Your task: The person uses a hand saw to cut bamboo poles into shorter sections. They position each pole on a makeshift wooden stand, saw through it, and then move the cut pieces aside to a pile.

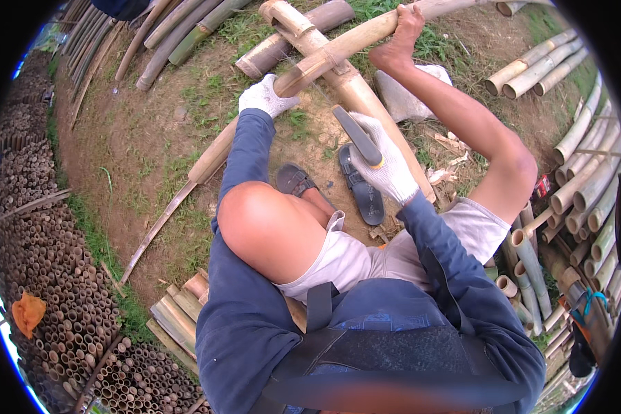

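Observation:
My left hand [267, 96], in a white knit glove, is closed around a bamboo pole [352, 45]. A bamboo length [212, 153] runs on past that hand down-left, ending in a thin split strip [155, 231]; the hand hides where the two meet. The pole lies across a thicker notched bamboo support [366, 100]. My bare foot [400, 41] presses on the pole at upper right. My gloved right hand [383, 162] grips the grey handle [357, 134] of what looks like a hand saw, its thin blade seen edge-on, pointing toward the pole near my left hand.
An empty sandal [361, 186] lies between my legs; my other foot wears its sandal [299, 181]. A dark bamboo log [265, 56] lies under the support, beside a pale sack [414, 93]. Bamboo stacks stand left [62, 297] and right [593, 186], with more poles [179, 27] at upper left.

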`<state>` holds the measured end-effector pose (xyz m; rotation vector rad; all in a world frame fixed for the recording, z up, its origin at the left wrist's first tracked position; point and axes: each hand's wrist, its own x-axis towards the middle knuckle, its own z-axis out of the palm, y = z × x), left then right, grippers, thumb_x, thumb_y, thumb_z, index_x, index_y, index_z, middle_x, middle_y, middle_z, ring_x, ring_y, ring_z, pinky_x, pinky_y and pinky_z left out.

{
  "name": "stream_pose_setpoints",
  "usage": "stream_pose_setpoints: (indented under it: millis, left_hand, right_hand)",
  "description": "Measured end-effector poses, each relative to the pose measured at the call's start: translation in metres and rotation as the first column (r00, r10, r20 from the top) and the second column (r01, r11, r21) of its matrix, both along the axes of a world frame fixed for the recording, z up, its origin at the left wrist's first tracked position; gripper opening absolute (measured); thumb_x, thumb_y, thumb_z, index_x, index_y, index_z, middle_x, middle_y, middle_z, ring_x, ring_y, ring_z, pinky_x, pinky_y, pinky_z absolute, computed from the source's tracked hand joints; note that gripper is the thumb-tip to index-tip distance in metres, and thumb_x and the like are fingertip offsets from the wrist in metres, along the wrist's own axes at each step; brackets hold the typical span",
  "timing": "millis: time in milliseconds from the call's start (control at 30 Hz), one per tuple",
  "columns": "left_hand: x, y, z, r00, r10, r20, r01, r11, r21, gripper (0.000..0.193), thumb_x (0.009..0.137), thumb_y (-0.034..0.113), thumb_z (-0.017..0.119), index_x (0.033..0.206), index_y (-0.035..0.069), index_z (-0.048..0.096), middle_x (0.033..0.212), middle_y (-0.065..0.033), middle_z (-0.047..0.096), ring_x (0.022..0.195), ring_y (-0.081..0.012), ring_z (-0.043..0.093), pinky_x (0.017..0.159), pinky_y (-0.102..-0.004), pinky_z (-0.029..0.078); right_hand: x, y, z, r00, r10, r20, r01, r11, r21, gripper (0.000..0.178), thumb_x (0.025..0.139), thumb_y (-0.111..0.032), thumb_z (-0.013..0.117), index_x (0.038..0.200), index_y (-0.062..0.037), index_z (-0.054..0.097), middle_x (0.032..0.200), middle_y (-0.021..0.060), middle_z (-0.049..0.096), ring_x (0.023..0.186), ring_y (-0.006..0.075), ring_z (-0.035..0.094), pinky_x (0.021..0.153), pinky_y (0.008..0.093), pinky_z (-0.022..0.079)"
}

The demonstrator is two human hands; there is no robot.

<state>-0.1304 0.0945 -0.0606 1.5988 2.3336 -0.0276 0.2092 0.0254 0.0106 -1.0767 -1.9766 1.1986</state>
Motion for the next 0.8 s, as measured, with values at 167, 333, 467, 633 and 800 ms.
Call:
stream_pose_setpoints:
  millis: [167,333,467,633,800]
  left_hand:
    - [0.008,-0.011,0.001,0.998,0.018,-0.053,-0.013,0.996,0.093,0.087,0.075,0.068,0.089,0.142,0.019,0.067,0.130,-0.0151,0.081,0.119,-0.0340,0.079,0.104,-0.0475,0.061]
    - [0.004,-0.008,-0.002,0.999,-0.023,-0.036,0.025,0.999,0.048,0.076,0.079,0.065,0.085,0.137,0.019,0.068,0.120,-0.0156,0.083,0.112,-0.0362,0.080,0.102,-0.0482,0.062]
    - [0.002,-0.005,-0.002,1.000,-0.014,-0.016,0.014,1.000,-0.002,0.077,0.079,0.065,0.085,0.138,0.020,0.067,0.123,-0.0155,0.082,0.113,-0.0367,0.080,0.103,-0.0480,0.061]
    - [0.007,-0.006,0.004,1.000,0.024,-0.016,-0.023,0.999,0.043,0.080,0.078,0.064,0.087,0.142,0.022,0.067,0.125,-0.0152,0.082,0.116,-0.0352,0.079,0.104,-0.0473,0.061]
    - [0.014,-0.013,0.007,0.999,0.009,-0.049,-0.006,0.999,0.052,0.077,0.077,0.063,0.087,0.139,0.021,0.068,0.123,-0.0160,0.082,0.113,-0.0359,0.080,0.102,-0.0480,0.062]
  right_hand:
    - [-0.083,0.077,-0.046,0.986,0.044,-0.164,-0.041,0.999,0.024,0.057,0.097,-0.011,0.076,0.151,-0.0110,0.057,0.138,0.0184,0.069,0.124,0.0345,0.072,0.106,0.0406,0.057]
    - [0.068,-0.068,-0.010,1.000,-0.007,0.005,0.006,0.995,0.101,0.065,0.093,0.000,0.076,0.154,-0.0016,0.054,0.148,0.0247,0.067,0.137,0.0402,0.068,0.114,0.0438,0.055]
    - [0.129,-0.123,0.035,0.999,0.016,0.037,-0.016,1.000,0.012,0.063,0.095,0.009,0.069,0.156,0.0008,0.053,0.151,0.0223,0.063,0.143,0.0379,0.063,0.122,0.0456,0.048]
    - [-0.032,0.025,-0.014,0.997,0.030,-0.072,-0.024,0.996,0.085,0.057,0.097,-0.004,0.075,0.151,-0.0079,0.058,0.138,0.0154,0.068,0.124,0.0261,0.070,0.108,0.0358,0.054]
    - [-0.075,0.056,-0.056,0.981,0.018,-0.191,0.005,0.992,0.123,0.057,0.097,-0.005,0.075,0.151,-0.0065,0.057,0.134,0.0150,0.069,0.120,0.0275,0.070,0.107,0.0360,0.054]
